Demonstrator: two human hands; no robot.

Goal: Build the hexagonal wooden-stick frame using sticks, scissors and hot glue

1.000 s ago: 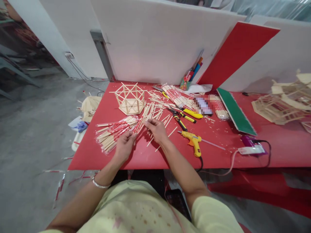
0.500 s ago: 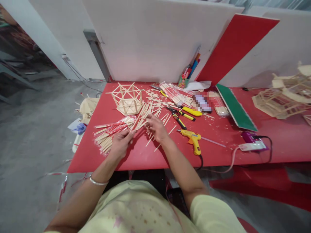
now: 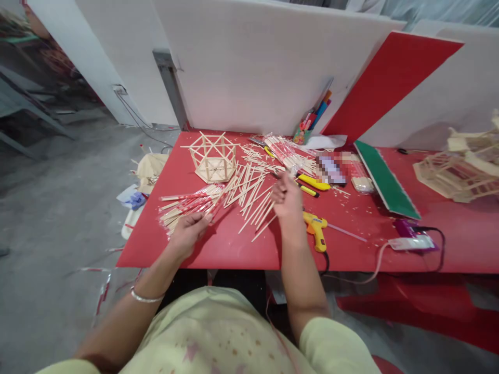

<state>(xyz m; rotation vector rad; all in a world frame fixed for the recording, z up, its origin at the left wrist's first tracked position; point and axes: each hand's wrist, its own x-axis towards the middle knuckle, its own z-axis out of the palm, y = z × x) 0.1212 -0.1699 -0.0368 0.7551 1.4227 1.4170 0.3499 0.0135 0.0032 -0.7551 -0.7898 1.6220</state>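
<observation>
My left hand (image 3: 189, 234) is closed at the front of the table, its thumb and fingers pinching the near end of a red-printed wrapper (image 3: 219, 203). Beside it lie several thin wooden sticks in clear, red-printed wrappers (image 3: 175, 209). Bare wooden sticks (image 3: 249, 189) are spread between my hands. My right hand (image 3: 287, 196) is raised at the right of this pile, fingers curled; what they hold, if anything, is unclear. It partly covers the pliers and the tip of a yellow glue gun (image 3: 316, 228). Behind the pile stands a stick frame (image 3: 214, 165) on a polygonal base.
On the red table (image 3: 237, 254) are a yellow cutter (image 3: 314, 182), more wrapped sticks (image 3: 283, 150), a pen cup (image 3: 302, 134) and a green board (image 3: 388, 179). A power strip (image 3: 413, 243) lies at right, near another wooden model (image 3: 456, 171). White panels (image 3: 249, 67) stand behind.
My right hand has moved right and away from my left hand, toward the pliers. Bare sticks that were bunched between my hands now lie on the pile. A red-printed wrapper remains at my left fingers.
</observation>
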